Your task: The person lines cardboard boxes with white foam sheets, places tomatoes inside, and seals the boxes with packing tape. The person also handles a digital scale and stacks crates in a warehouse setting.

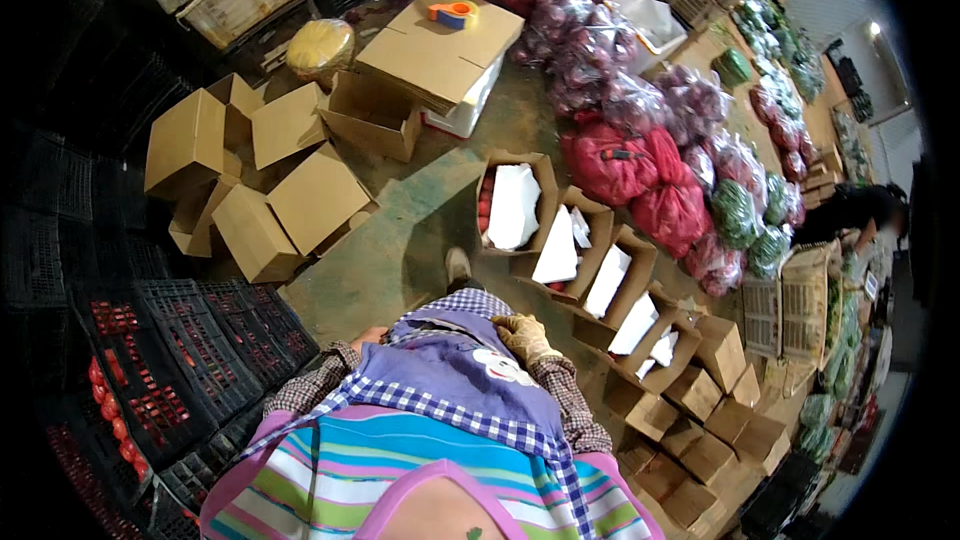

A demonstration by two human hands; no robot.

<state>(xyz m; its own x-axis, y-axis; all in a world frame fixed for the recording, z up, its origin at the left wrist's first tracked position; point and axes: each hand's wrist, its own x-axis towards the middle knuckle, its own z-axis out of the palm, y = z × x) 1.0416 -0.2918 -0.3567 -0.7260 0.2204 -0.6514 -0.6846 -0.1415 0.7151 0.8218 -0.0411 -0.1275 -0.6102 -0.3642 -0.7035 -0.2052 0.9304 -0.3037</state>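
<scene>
My right hand (528,339), in a pale work glove, rests with bent fingers against the side of a purple apron (442,360) with a checked border. Whether it grips the cloth is unclear. Only a small part of my left hand (370,336) shows, bare, at the apron's other side; its fingers are hidden. Ahead and to the right, a row of open cardboard boxes (553,204) runs diagonally. White foam sheets (516,204) lie in them, and red round produce (486,199) shows beside the foam in the first box. One shoe (457,265) stands on the floor.
Empty cardboard boxes (319,199) sit ahead left. Flattened cartons (439,45) carry an orange-and-blue tape dispenser (453,14). Black crates (199,345) line the left. Bagged produce (581,34) and red sacks (611,157) lie beyond the row. A person (847,216) bends at far right.
</scene>
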